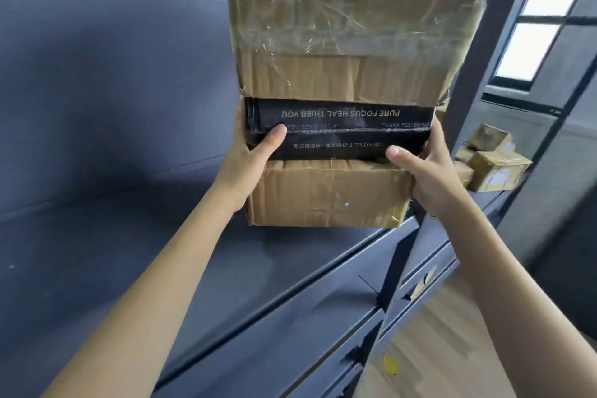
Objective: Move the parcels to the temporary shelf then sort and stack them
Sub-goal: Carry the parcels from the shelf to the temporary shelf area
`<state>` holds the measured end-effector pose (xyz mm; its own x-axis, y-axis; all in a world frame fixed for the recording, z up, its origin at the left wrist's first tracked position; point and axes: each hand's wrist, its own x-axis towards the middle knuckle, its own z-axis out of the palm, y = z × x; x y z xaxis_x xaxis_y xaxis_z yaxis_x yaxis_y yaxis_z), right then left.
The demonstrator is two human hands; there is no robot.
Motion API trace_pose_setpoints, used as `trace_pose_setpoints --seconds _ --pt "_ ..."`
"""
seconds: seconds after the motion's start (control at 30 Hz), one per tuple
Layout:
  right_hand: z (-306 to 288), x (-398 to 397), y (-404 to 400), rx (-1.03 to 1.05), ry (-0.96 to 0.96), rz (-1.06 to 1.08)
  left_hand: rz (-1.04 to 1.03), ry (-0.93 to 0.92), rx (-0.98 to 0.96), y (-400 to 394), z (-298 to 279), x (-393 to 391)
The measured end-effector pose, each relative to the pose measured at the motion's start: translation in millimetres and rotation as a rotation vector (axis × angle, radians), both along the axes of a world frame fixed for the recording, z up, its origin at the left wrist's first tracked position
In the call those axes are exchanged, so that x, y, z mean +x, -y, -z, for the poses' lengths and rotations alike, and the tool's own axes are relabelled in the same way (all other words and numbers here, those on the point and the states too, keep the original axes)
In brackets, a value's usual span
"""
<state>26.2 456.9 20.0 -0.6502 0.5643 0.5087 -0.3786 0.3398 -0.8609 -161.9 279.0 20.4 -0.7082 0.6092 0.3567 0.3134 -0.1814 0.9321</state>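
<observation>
Both hands clasp a large cardboard parcel (339, 81) by its sides. The left hand (248, 165) wraps the left edge, thumb laid across the black tape band (339, 129); the right hand (429, 178) wraps the right edge, thumb likewise on the band. Both forearms reach up and forward. The parcel is held above the dark blue shelf (106, 126). Smaller boxes (494, 168) sit far right.

Parcel (339, 74) above shelf (97, 107), between hands.
</observation>
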Motion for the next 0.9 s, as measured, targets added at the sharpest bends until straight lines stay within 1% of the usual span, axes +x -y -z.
trace_pose_setpoints --seconds 0.1,0.17,0.27,0.4,0.67,0.9 --pt "0 36 -9 -0.038 0.003 0.077 0.123 -0.003 0.016 -25 1 19" --pt "1 54 -13 -0.051 0.035 0.077 0.14 0.009 0.063 -36 2 26" --pt "-1 58 -13 -0.019 0.079 0.079 0.146 -0.002 0.124 -40 3 26" --pt "-1 50 -11 -0.009 0.047 0.115 0.155 0.002 0.148 -39 2 25" --pt "-1 56 4 -0.021 0.014 0.121 0.17 0.01 0.117 -27 3 29" --pt "2 83 37 -0.043 0.0 0.144 0.235 0.017 0.129 -3 4 54"
